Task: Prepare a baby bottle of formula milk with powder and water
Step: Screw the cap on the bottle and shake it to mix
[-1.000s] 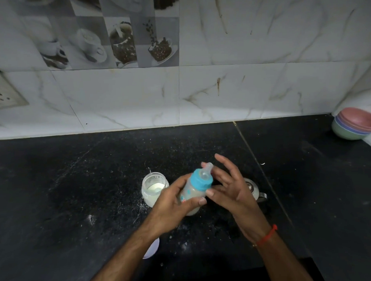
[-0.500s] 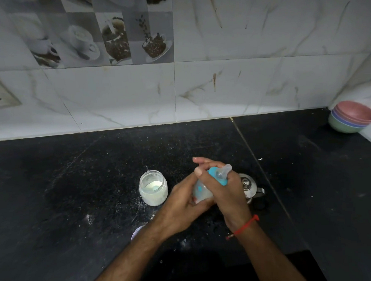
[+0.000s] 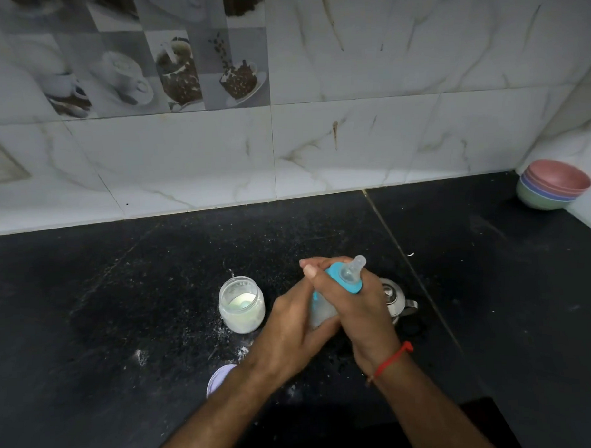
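From the head view, a clear plastic baby bottle [image 3: 320, 310] with a blue collar and clear teat was tilted above the black speckled counter [image 3: 122, 297], clasped between both hands. The left hand [image 3: 291, 324] gripped its body while the right hand [image 3: 360, 308] wrapped around the collar. An open glass jar of white powder [image 3: 242, 304] stood just left, a steel kettle [image 3: 395, 299] behind the right hand.

Black speckled counter [image 3: 123, 313] w/ white powder dust, white grey-veined marble tiles [image 3: 385, 137], turquoise-collared bottle [image 3: 344, 282], red wrist thread [image 3: 391, 359], pink/purple/green bowls [image 3: 554, 188] far right.
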A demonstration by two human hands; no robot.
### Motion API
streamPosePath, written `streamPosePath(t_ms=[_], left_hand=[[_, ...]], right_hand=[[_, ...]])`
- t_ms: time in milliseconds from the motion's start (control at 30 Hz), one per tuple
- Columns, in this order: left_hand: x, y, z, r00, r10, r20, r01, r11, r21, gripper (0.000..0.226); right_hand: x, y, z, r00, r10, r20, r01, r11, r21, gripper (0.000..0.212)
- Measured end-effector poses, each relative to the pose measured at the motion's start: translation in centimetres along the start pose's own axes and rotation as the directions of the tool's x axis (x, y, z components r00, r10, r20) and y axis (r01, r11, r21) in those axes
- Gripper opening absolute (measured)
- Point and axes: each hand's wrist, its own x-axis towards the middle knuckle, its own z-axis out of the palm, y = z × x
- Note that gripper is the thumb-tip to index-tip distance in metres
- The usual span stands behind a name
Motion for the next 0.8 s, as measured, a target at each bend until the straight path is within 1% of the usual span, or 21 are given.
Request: streamPosePath(t_ms=[67, 100, 133, 200, 233, 300, 367, 400, 433, 467, 500, 533, 567, 600, 633, 700, 733, 767, 800], left_hand=[[-0.3, -0.6, 0.2, 0.999, 0.043, -0.029, -0.04, 0.995, 0.091, 0.053], [-0.3, -0.6, 0.1, 0.998, 0.049, -0.037, -0.044, 0.992, 0.117, 0.054], [-0.3, -0.6, 0.1, 0.998, 0.04, -0.044, -0.035, 0.993, 0.116, 0.055], [-0.4, -0.3, 0.1, 0.998, -0.007, -0.057, 0.013, 0.994, 0.109, 0.061], [-0.4, -0.2, 0.1, 0.996, -0.044, -0.072, 0.053, 0.991, 0.123, 0.07], [-0.3, -0.1, -0.2, 0.986, -0.133, -0.098, 0.145, 0.981, 0.129, 0.095], [0.1, 0.0, -0.9, 0.98, -0.18, -0.079, 0.189, 0.974, 0.124, 0.119], [0.3, 0.1, -1.3, 0.982, -0.18, -0.06, 0.186, 0.975, 0.125, 0.129], [0.4, 0.3, -1.6, 0.985, -0.164, -0.051, 0.168, 0.979, 0.112, 0.135], [0.5, 0.5, -2.0, 0.989, -0.139, -0.057, 0.143, 0.987, 0.078, 0.138], [0.6, 0.7, -2.3, 0.991, -0.109, -0.078, 0.112, 0.993, 0.038, 0.139], [0.7, 0.8, -2.7, 0.991, -0.08, -0.108, 0.081, 0.997, 0.005, 0.139], [0.8, 0.9, -3.0, 0.988, -0.059, -0.141, 0.058, 0.998, -0.012, 0.136], [0.9, 0.9, -3.2, 0.984, -0.044, -0.17, 0.042, 0.999, -0.017, 0.131], [0.9, 0.9, -3.4, 0.98, -0.035, -0.197, 0.033, 0.999, -0.017, 0.125], [0.8, 0.7, -3.6, 0.97, -0.04, -0.239, 0.035, 0.999, -0.025, 0.111], [0.7, 0.5, -3.6, 0.966, -0.049, -0.254, 0.042, 0.999, -0.031, 0.104], [0.6, 0.4, -3.6, 0.963, -0.058, -0.264, 0.05, 0.998, -0.037, 0.099], [0.4, 0.3, -3.5, 0.96, -0.068, -0.273, 0.059, 0.997, -0.042, 0.094]], right_hand=[[-0.4, 0.5, 0.9, 0.993, 0.009, -0.117, -0.008, 1.0, 0.012, 0.017], [-0.4, 0.6, 1.0, 0.988, 0.006, -0.152, -0.004, 1.0, 0.013, 0.021], [-0.4, 0.7, 1.0, 0.987, -0.001, -0.159, 0.002, 1.0, 0.006, 0.026], [-0.3, 1.0, 0.3, 0.997, -0.02, -0.081, 0.018, 0.999, -0.03, 0.04], [-0.2, 1.1, -0.1, 1.0, -0.017, -0.018, 0.016, 0.999, -0.052, 0.045], [-0.3, 1.1, -1.1, 0.997, 0.014, 0.082, -0.006, 0.994, -0.106, 0.053], [-0.3, 1.0, -2.1, 0.995, 0.005, 0.104, 0.012, 0.987, -0.163, 0.054], [-0.2, 0.9, -2.5, 0.995, -0.018, 0.093, 0.035, 0.983, -0.178, 0.054], [-0.1, 0.9, -2.7, 0.997, -0.043, 0.06, 0.052, 0.986, -0.158, 0.055], [-0.1, 0.7, -2.8, 0.999, -0.043, -0.005, 0.042, 0.996, -0.083, 0.058], [0.1, 0.7, -2.8, 0.997, 0.004, -0.083, 0.0, 0.999, 0.052, 0.062], [0.3, 0.7, -2.8, 0.985, 0.084, -0.149, -0.051, 0.977, 0.209, 0.065], [0.4, 0.8, -2.8, 0.966, 0.174, -0.194, -0.097, 0.931, 0.351, 0.066], [0.6, 1.0, -2.8, 0.943, 0.264, -0.201, -0.143, 0.872, 0.469, 0.063], [0.8, 1.2, -2.8, 0.919, 0.351, -0.178, -0.194, 0.797, 0.572, 0.059], [0.8, 1.7, -3.0, 0.866, 0.488, -0.111, -0.269, 0.642, 0.718, 0.055], [0.8, 2.0, -3.0, 0.846, 0.527, -0.086, -0.283, 0.58, 0.764, 0.055], [0.7, 2.1, -3.0, 0.839, 0.54, -0.062, -0.291, 0.542, 0.788, 0.056], [0.6, 2.2, -3.0, 0.843, 0.536, -0.047, -0.296, 0.535, 0.791, 0.055]])
